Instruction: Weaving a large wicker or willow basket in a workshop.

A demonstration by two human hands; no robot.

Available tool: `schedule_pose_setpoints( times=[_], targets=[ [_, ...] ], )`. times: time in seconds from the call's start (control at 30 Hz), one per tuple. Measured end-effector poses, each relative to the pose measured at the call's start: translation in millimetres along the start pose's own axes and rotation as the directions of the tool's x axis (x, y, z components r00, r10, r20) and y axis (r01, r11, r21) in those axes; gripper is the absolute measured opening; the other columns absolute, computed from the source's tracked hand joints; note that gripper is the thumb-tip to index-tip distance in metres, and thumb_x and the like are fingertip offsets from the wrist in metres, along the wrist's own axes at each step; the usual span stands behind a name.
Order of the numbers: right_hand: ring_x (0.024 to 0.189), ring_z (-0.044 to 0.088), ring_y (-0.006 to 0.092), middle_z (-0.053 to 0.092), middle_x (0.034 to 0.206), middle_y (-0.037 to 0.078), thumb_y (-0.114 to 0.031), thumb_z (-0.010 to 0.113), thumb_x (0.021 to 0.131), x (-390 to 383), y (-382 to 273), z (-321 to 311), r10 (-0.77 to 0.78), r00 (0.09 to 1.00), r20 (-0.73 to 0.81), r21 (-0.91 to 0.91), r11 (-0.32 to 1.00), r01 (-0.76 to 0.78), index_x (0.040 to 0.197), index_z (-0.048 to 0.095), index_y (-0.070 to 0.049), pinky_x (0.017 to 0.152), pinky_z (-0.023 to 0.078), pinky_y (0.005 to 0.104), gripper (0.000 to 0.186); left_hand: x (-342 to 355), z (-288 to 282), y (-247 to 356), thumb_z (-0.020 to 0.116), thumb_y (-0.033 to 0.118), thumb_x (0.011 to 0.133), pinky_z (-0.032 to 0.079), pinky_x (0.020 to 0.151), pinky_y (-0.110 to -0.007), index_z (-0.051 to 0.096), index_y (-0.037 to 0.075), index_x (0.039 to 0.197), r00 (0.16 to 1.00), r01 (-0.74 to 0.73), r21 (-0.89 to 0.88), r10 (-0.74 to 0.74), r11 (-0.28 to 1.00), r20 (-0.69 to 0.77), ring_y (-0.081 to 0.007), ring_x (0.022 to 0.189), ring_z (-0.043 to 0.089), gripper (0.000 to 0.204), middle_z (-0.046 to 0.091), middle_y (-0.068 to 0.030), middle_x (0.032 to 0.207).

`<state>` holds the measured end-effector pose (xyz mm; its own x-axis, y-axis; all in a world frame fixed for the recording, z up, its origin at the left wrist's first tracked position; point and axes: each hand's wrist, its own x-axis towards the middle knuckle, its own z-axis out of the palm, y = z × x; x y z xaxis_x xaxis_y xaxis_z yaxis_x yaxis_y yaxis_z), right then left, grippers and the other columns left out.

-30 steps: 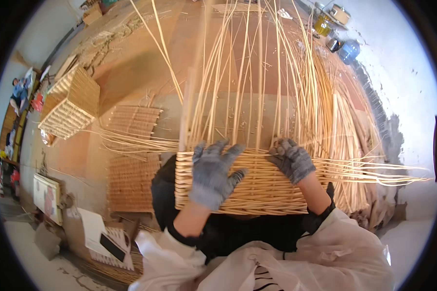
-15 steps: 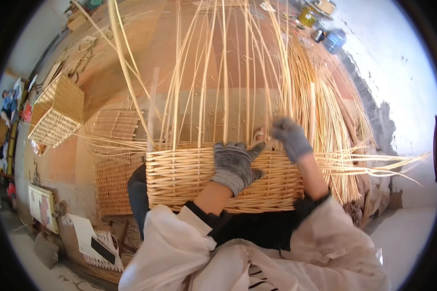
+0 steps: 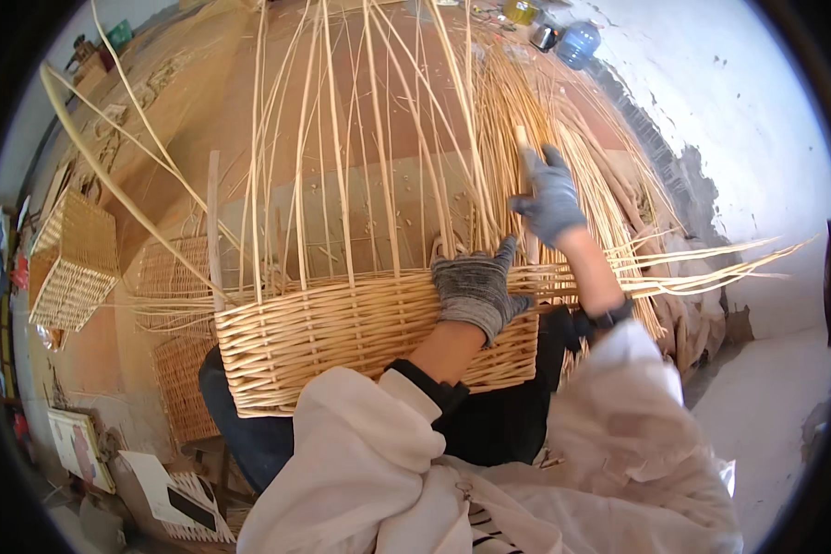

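A woven wicker panel (image 3: 342,332) with low, boxy sides lies tilted across my lap. Tall willow rods (image 3: 346,175) stand up from its far edge. My left hand (image 3: 478,295), in a grey knit glove, presses on that edge towards the right end, thumb and forefinger spread apart. Above the panel's right corner is my gloved right hand (image 3: 552,196), fingers pointing away from me and thumb stuck out to the left. It is beside a thick wooden stake (image 3: 524,148); whether it touches the stake I cannot tell. Loose rod ends (image 3: 720,268) stick out to the right under my right forearm.
A large heap of willow rods (image 3: 600,185) lies beyond my right hand, along the stained wall. At the left stand a woven basket (image 3: 76,263) and flat wicker panels (image 3: 180,388). A phone (image 3: 192,508) rests at lower left. A blue water jug (image 3: 579,44) is far right.
The panel has shifted left and tilted, its right end higher. My right hand has moved away from me to beside the stake, fingers opening out. My left hand has slid right along the edge.
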<state>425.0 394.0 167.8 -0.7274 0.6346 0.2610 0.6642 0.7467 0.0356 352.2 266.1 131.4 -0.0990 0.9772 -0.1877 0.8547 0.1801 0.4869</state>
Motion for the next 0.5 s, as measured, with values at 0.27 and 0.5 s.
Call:
schedule_pose_setpoints(
  times=[0.27, 0.5],
  targets=[
    [0.086, 0.055, 0.0349, 0.056, 0.092, 0.024, -0.046, 0.045, 0.078, -97, -68, 2, 0.226, 0.702, 0.675, -0.229, 0.969, -0.091, 0.118, 0.036, 0.001, 0.077, 0.043, 0.0399, 0.062, -61, 2, -47, 0.052, 0.048, 0.072, 0.023, 0.088, -0.056, 0.049, 0.020, 0.109, 0.996, -0.026, 0.036, 0.029, 0.999, -0.080, -0.0285, 0.102, 0.047, 0.046, 0.054, -0.0116, 0.103],
    [0.095, 0.055, 0.0284, 0.056, 0.100, 0.021, -0.023, 0.068, 0.069, -49, -180, -52, 0.137, 0.991, -0.001, 0.447, 0.886, -0.123, 0.115, 0.042, -0.001, 0.078, 0.047, 0.0357, 0.057, -218, -67, -209, 0.070, 0.023, 0.065, 0.028, 0.097, -0.038, 0.031, -0.001, 0.124, 0.569, -0.140, -0.506, -0.349, 0.851, -0.745, -0.0318, 0.115, 0.035, 0.075, 0.033, -0.0212, 0.127]
  ],
)
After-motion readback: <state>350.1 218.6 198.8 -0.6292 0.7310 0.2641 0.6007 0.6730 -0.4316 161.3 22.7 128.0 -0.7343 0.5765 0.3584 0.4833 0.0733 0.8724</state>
